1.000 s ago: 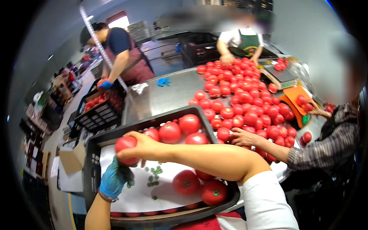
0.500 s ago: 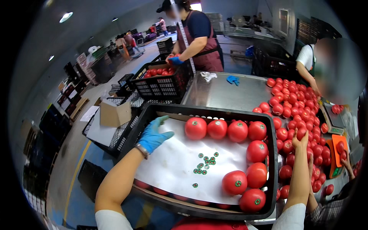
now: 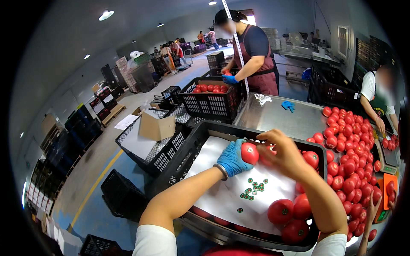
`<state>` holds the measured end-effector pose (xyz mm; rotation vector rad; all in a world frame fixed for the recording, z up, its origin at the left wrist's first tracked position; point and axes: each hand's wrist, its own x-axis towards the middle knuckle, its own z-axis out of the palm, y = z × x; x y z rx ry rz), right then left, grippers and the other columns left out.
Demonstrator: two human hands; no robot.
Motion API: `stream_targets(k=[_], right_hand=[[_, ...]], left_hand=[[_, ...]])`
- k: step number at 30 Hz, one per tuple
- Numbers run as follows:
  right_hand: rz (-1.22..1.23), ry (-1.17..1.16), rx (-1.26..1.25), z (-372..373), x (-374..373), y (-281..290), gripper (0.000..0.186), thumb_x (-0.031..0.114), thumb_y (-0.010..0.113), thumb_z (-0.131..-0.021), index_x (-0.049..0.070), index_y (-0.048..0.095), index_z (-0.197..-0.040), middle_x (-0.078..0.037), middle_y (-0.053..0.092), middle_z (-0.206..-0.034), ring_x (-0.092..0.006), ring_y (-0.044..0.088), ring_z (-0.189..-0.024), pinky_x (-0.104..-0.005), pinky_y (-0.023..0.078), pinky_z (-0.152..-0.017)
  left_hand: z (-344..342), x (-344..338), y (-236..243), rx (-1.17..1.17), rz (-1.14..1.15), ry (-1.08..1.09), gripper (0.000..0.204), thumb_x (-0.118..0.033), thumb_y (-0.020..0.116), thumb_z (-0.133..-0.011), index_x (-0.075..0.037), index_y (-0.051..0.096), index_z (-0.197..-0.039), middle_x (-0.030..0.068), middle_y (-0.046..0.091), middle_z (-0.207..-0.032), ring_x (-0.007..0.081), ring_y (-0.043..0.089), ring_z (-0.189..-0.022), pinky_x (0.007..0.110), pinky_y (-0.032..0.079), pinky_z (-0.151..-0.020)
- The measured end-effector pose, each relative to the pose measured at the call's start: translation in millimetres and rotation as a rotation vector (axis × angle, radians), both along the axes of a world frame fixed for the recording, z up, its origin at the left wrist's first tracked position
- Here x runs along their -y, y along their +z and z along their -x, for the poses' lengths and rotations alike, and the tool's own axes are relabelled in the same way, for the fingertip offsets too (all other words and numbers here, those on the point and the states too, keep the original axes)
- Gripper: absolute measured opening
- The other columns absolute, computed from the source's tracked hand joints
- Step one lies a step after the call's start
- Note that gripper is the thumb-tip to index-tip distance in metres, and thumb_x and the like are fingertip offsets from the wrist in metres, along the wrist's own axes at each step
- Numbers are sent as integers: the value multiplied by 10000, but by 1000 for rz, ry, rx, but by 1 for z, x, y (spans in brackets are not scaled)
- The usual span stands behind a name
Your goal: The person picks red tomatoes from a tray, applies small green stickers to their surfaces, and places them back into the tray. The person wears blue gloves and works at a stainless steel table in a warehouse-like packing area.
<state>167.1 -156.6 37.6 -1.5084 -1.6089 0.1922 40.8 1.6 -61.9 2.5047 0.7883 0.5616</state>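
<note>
A black crate [image 3: 188, 147], lined with white paper [image 3: 205, 181], lies before me with red tomatoes [image 3: 280, 211] along its far and right sides. My left hand [image 3: 234, 158], in a blue glove, is closed around a tomato [image 3: 250, 153] near the far side. Just right of it, my bare right hand [image 3: 284, 153] hovers over the far row, its fingers curved, apart and slightly blurred. It hides part of that row, and I see nothing held in it. Several small round green-and-red stickers [image 3: 256, 186] lie on the paper.
Many loose tomatoes [image 3: 350, 164] cover the metal table [image 3: 277, 112] on the right. An orange scale [image 3: 388, 192] stands beyond them, near another person's hand [image 3: 373, 209]. Across the table, a person in an apron [image 3: 260, 72] handles tomatoes over a black crate [image 3: 209, 102].
My right hand has come from the tomato pile to above the crate's far row. My left hand has moved right from the paper's left side and closed on a tomato. The view has shifted.
</note>
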Motion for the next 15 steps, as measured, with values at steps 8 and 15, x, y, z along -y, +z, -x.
stream_targets(k=[8, 15], right_hand=[[114, 47, 377, -7, -9, -51, 434, 105, 671, -760, 69, 558, -1177, -176, 546, -1149, -364, 539, -1061, -432, 439, -896], [39, 156, 204, 2, -2, -51, 295, 95, 651, -798, 75, 607, -1089, -143, 598, -1029, -315, 600, -942, -384, 501, -792]], left_hand=[[13, 19, 19, -91, 129, -100, 869, -300, 812, -605, -77, 330, -1293, 204, 499, -1201, 355, 557, -1050, 399, 464, -914], [35, 36, 42, -96, 53, -192, 868, -305, 809, -606, -18, 364, -1293, 227, 431, -1207, 362, 494, -1102, 384, 446, -947]])
